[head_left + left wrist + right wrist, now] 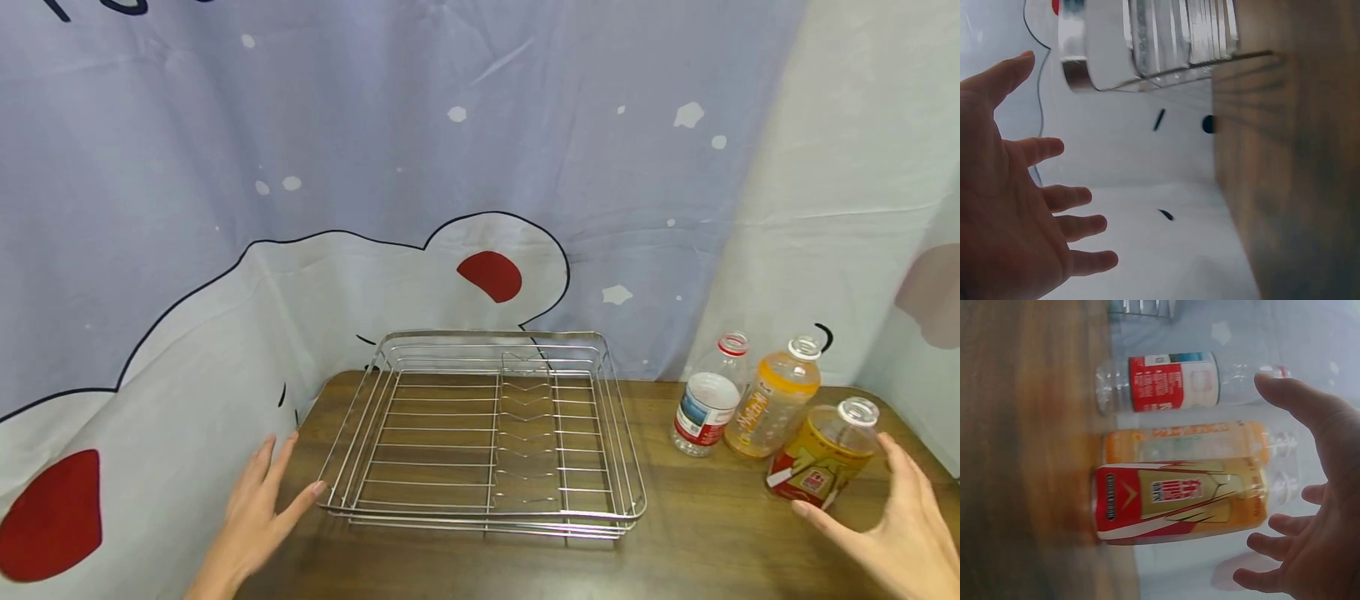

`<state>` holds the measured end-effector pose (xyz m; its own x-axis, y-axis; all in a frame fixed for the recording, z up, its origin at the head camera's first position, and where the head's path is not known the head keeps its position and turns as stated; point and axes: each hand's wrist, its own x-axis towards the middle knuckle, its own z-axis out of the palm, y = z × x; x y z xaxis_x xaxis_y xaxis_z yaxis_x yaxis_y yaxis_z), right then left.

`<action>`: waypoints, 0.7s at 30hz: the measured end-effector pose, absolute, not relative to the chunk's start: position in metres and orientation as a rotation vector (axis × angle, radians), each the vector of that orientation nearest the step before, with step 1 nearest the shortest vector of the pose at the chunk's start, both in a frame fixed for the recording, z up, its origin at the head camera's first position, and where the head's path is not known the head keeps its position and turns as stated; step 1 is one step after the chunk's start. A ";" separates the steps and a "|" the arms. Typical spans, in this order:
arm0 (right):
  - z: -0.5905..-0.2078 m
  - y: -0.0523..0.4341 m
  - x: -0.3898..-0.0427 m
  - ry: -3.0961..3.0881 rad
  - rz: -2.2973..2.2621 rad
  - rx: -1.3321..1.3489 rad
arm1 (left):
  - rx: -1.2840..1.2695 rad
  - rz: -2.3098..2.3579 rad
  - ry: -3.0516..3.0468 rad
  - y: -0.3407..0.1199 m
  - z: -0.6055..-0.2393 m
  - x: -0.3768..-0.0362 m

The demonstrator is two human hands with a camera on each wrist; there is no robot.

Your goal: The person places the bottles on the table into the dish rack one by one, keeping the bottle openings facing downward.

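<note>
A silver wire dish rack (450,483) stands on the wooden table (405,575). My left hand (255,508) is spread beside the rack's front left corner and holds nothing; in the left wrist view its palm and spread fingers (1088,226) show below the rack (1075,69). On the right, my right hand (900,517) is held with thumb and fingers apart around the near side of a bottle with a red and gold label (821,462). The right wrist view shows that bottle (1179,500) with the right hand (1316,506) near its uncapped neck, not gripping it.
Behind the red and gold bottle stand an uncapped bottle with an orange label (772,400) and a clear bottle with a red and white label (705,408). A printed curtain (375,167) hangs along the table's back and sides.
</note>
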<state>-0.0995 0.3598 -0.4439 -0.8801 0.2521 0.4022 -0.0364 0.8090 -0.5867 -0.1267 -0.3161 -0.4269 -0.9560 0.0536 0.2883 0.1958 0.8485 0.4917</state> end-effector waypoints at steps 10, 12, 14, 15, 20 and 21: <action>-0.456 0.369 -0.105 -2.514 0.921 -0.270 | -0.103 -1.039 -2.818 -0.325 -0.448 -0.124; -0.457 0.370 -0.109 -2.516 0.953 -0.305 | -0.109 -1.110 -2.805 -0.324 -0.452 -0.125; -0.459 0.373 -0.115 -2.528 0.992 -0.347 | -0.116 -1.171 -2.790 -0.321 -0.454 -0.126; -0.460 0.375 -0.117 -2.530 1.017 -0.361 | -0.125 -1.194 -2.783 -0.319 -0.455 -0.127; -0.469 0.379 -0.128 -2.543 1.137 -0.434 | -0.189 -1.347 -2.722 -0.310 -0.462 -0.132; -0.470 0.379 -0.129 -2.545 1.152 -0.452 | -0.200 -1.368 -2.712 -0.309 -0.464 -0.133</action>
<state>-0.1294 0.3792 -0.4702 -0.9022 0.4049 0.1486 0.1555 0.6267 -0.7636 -0.1325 -0.3087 -0.4642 -0.9867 0.0731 0.1455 0.1605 0.5885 0.7924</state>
